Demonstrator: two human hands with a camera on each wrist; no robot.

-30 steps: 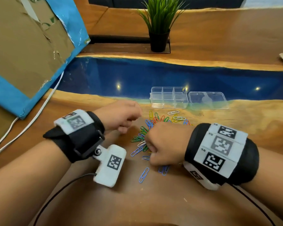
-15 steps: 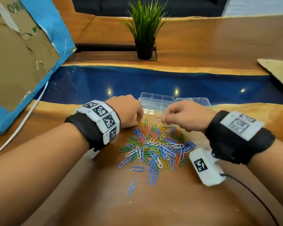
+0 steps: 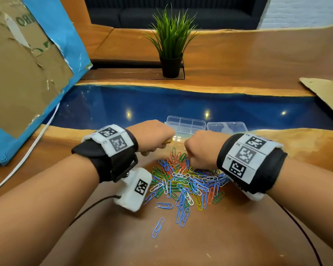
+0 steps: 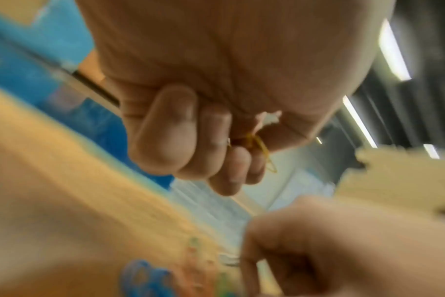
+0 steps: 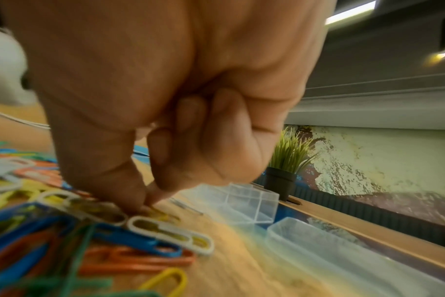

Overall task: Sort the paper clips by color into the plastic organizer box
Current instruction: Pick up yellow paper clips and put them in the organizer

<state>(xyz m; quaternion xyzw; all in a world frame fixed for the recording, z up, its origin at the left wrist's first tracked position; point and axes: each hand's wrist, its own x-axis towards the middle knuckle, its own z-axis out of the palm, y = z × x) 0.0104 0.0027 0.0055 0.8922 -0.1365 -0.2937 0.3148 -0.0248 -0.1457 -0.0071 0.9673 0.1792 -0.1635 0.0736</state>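
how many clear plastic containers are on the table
2. The organizer box with dividers sits beyond the paper clip pile; its open lid lies right beside it, apparently attached. The hands hide part of the box's near edge.

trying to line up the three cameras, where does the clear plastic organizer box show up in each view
Head: the clear plastic organizer box sits mid-frame, just beyond both hands, its lid open to the right.
Left wrist: too blurred to pick out the box.
Right wrist: the box lies lower centre-right, just past the right hand's fingertips.
Shared landmark: the green potted plant, behind the box in the head and right wrist views.
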